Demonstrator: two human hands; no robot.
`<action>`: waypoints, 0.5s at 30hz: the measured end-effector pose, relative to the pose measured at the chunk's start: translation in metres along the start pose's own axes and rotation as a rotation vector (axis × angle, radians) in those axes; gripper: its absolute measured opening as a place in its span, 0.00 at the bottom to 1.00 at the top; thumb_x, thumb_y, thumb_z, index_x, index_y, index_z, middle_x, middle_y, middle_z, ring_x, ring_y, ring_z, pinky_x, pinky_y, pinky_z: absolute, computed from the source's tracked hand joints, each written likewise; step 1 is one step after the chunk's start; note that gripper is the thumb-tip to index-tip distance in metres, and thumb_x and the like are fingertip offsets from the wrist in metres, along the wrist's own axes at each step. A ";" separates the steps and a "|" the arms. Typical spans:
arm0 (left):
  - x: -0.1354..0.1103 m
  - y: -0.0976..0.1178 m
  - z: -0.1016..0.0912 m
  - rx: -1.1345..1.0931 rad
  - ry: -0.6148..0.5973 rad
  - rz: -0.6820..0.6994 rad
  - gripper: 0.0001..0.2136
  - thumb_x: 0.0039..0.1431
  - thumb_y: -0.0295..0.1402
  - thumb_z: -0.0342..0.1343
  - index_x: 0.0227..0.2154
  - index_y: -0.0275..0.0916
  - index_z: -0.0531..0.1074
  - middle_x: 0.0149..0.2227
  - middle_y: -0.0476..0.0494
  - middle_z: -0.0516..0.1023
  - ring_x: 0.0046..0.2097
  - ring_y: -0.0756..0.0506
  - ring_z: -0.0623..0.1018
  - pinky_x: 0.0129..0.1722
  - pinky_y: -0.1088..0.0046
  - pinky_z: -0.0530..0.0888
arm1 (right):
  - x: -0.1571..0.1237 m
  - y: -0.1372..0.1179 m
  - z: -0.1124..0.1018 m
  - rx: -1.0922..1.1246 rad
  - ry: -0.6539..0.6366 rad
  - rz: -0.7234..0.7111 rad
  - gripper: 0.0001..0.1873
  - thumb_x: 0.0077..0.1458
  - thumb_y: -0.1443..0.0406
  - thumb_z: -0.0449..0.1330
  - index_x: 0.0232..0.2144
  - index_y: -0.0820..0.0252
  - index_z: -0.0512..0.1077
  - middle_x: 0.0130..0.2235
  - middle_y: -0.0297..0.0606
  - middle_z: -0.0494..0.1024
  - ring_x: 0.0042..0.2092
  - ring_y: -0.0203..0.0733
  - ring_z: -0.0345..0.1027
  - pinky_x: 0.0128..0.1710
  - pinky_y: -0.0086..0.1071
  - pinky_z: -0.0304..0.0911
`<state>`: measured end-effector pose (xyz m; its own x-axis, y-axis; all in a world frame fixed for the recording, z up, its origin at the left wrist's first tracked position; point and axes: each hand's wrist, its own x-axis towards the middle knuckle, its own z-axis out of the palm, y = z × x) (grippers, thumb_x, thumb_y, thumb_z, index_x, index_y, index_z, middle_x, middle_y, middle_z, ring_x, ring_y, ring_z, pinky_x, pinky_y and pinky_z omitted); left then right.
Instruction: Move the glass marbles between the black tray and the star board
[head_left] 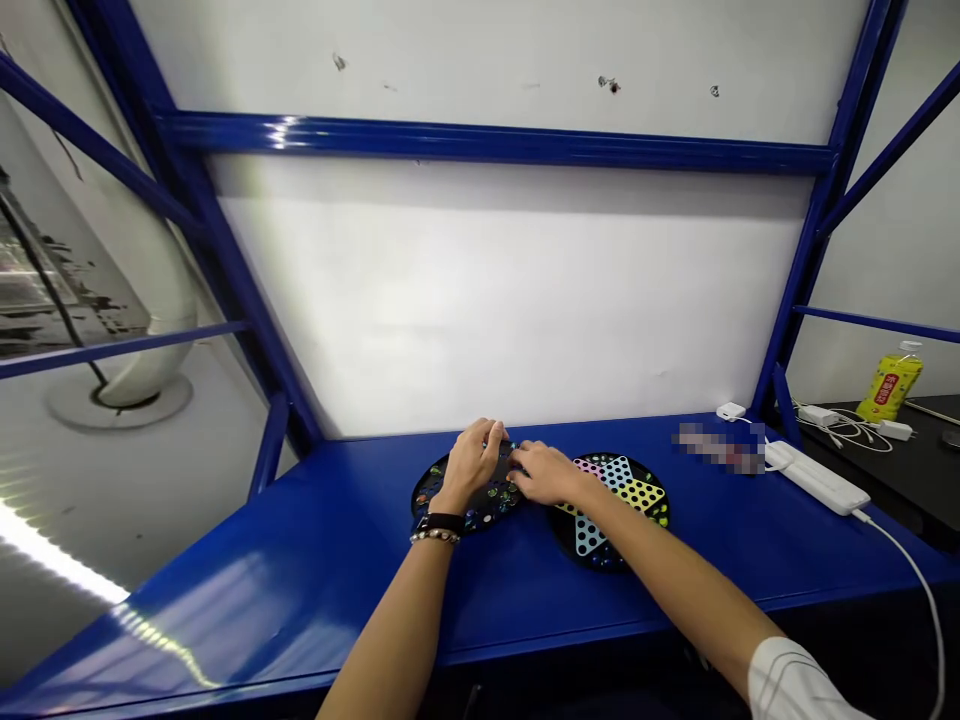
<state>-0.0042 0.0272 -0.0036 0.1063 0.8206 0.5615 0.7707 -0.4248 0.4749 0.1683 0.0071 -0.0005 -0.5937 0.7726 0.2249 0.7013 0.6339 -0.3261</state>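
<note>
A round black tray (431, 485) lies on the blue tabletop with several loose marbles of mixed colours in it. My left hand (471, 462) is over the tray's far part; its fingers are loosely bent and apart, and their tips are partly hidden. From the right, my right hand (544, 472) reaches to the tray's right side, its fingers curled together near the marbles. Whatever is between those fingertips is too small to make out. Under and beside my right forearm sits a round Chinese checkers board (592, 537) with a coloured star of holes and marbles around its rim.
A white power strip (817, 478) with a cable lies on the right of the blue tabletop (315, 560). A blue metal frame (495, 137) and a white wall stand behind. Farther right, a yellow bottle (890, 385) and white chargers (821, 415) rest on a black table.
</note>
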 end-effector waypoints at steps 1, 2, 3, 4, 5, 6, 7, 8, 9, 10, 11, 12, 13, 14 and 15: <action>0.000 0.001 0.000 0.001 0.003 0.003 0.23 0.67 0.47 0.36 0.28 0.42 0.71 0.34 0.44 0.77 0.36 0.44 0.74 0.41 0.68 0.69 | -0.011 0.010 -0.011 0.051 0.030 0.008 0.16 0.64 0.60 0.52 0.48 0.58 0.73 0.50 0.46 0.75 0.50 0.48 0.69 0.48 0.39 0.64; 0.000 0.002 0.000 0.002 0.005 0.002 0.23 0.67 0.47 0.36 0.28 0.42 0.72 0.34 0.44 0.77 0.36 0.44 0.74 0.40 0.68 0.69 | -0.023 0.023 -0.023 0.091 0.053 0.043 0.16 0.63 0.59 0.52 0.48 0.58 0.73 0.50 0.45 0.75 0.49 0.46 0.70 0.46 0.37 0.64; -0.001 0.003 -0.001 0.005 0.007 -0.005 0.23 0.67 0.47 0.36 0.28 0.42 0.72 0.34 0.44 0.77 0.36 0.44 0.74 0.40 0.68 0.68 | -0.036 0.039 -0.034 0.109 0.080 0.095 0.16 0.63 0.58 0.53 0.47 0.58 0.74 0.48 0.43 0.76 0.46 0.44 0.71 0.44 0.35 0.64; -0.001 0.004 -0.001 0.007 0.008 -0.014 0.23 0.67 0.47 0.36 0.28 0.42 0.72 0.34 0.44 0.77 0.36 0.44 0.74 0.39 0.69 0.68 | -0.050 0.056 -0.045 0.111 0.102 0.147 0.14 0.62 0.59 0.54 0.44 0.58 0.74 0.46 0.42 0.77 0.44 0.43 0.71 0.41 0.34 0.64; -0.001 0.005 -0.001 0.009 0.009 -0.024 0.24 0.67 0.47 0.36 0.28 0.42 0.72 0.34 0.44 0.77 0.35 0.44 0.74 0.39 0.69 0.68 | -0.064 0.075 -0.054 0.100 0.142 0.214 0.13 0.61 0.59 0.54 0.40 0.58 0.75 0.43 0.41 0.78 0.42 0.42 0.71 0.40 0.33 0.63; -0.002 0.005 -0.001 0.011 0.009 -0.033 0.24 0.67 0.47 0.36 0.28 0.42 0.72 0.34 0.44 0.77 0.36 0.44 0.74 0.39 0.69 0.68 | -0.079 0.094 -0.061 0.089 0.161 0.286 0.12 0.59 0.59 0.55 0.35 0.59 0.76 0.39 0.41 0.78 0.39 0.42 0.70 0.38 0.33 0.62; -0.002 0.006 -0.001 0.012 0.011 -0.039 0.24 0.67 0.47 0.36 0.28 0.42 0.72 0.35 0.44 0.77 0.36 0.44 0.74 0.39 0.69 0.68 | -0.093 0.113 -0.067 0.093 0.148 0.340 0.11 0.56 0.59 0.57 0.32 0.60 0.76 0.35 0.39 0.78 0.37 0.41 0.70 0.36 0.32 0.61; -0.002 0.005 -0.001 0.013 0.011 -0.043 0.24 0.67 0.47 0.36 0.28 0.42 0.72 0.35 0.44 0.77 0.36 0.44 0.74 0.39 0.69 0.68 | -0.107 0.131 -0.070 0.105 0.143 0.393 0.11 0.54 0.59 0.59 0.30 0.60 0.76 0.32 0.38 0.78 0.34 0.40 0.69 0.34 0.32 0.61; -0.002 0.005 -0.001 0.014 0.010 -0.044 0.24 0.67 0.47 0.37 0.28 0.42 0.72 0.35 0.44 0.78 0.36 0.44 0.74 0.39 0.69 0.68 | -0.119 0.145 -0.072 0.130 0.128 0.427 0.11 0.53 0.59 0.60 0.29 0.61 0.76 0.30 0.38 0.77 0.32 0.40 0.68 0.33 0.31 0.60; -0.001 0.004 0.000 0.017 0.008 -0.043 0.23 0.67 0.47 0.37 0.28 0.42 0.72 0.35 0.44 0.78 0.36 0.44 0.74 0.39 0.69 0.68 | -0.130 0.157 -0.073 0.174 0.103 0.449 0.11 0.52 0.59 0.60 0.28 0.62 0.76 0.28 0.37 0.77 0.31 0.40 0.68 0.31 0.31 0.59; -0.001 0.003 0.000 0.020 0.006 -0.042 0.23 0.67 0.47 0.37 0.28 0.42 0.72 0.35 0.44 0.78 0.36 0.44 0.75 0.39 0.69 0.68 | -0.138 0.165 -0.072 0.230 0.054 0.445 0.11 0.51 0.60 0.60 0.27 0.62 0.76 0.27 0.37 0.76 0.31 0.40 0.68 0.30 0.30 0.59; -0.001 0.001 0.000 0.024 0.003 -0.039 0.23 0.67 0.47 0.37 0.28 0.42 0.72 0.35 0.44 0.78 0.36 0.44 0.75 0.40 0.69 0.68 | -0.144 0.170 -0.072 0.280 0.002 0.430 0.11 0.50 0.60 0.61 0.27 0.63 0.77 0.27 0.37 0.76 0.31 0.40 0.68 0.30 0.30 0.59; -0.001 0.000 0.001 0.027 0.001 -0.035 0.23 0.67 0.47 0.37 0.28 0.42 0.72 0.35 0.44 0.78 0.37 0.43 0.75 0.40 0.69 0.68 | -0.147 0.171 -0.071 0.321 -0.024 0.414 0.10 0.49 0.61 0.61 0.29 0.63 0.78 0.27 0.36 0.76 0.31 0.39 0.68 0.30 0.29 0.59; -0.001 -0.002 0.002 0.029 0.002 -0.032 0.23 0.67 0.47 0.37 0.28 0.42 0.72 0.35 0.44 0.79 0.37 0.43 0.75 0.40 0.69 0.68 | -0.148 0.171 -0.070 0.348 -0.042 0.398 0.10 0.48 0.61 0.61 0.30 0.63 0.78 0.27 0.36 0.76 0.31 0.39 0.67 0.30 0.29 0.59; -0.001 -0.003 0.002 0.029 0.003 -0.029 0.23 0.67 0.47 0.37 0.28 0.42 0.72 0.35 0.44 0.79 0.37 0.43 0.75 0.40 0.69 0.68 | -0.147 0.169 -0.070 0.361 -0.055 0.391 0.11 0.48 0.62 0.62 0.32 0.63 0.79 0.27 0.35 0.76 0.30 0.38 0.66 0.29 0.29 0.58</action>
<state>-0.0053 0.0287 -0.0067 0.0817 0.8315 0.5494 0.7916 -0.3891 0.4712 0.4017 0.0030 -0.0243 -0.3416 0.9396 -0.0218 0.6996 0.2387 -0.6735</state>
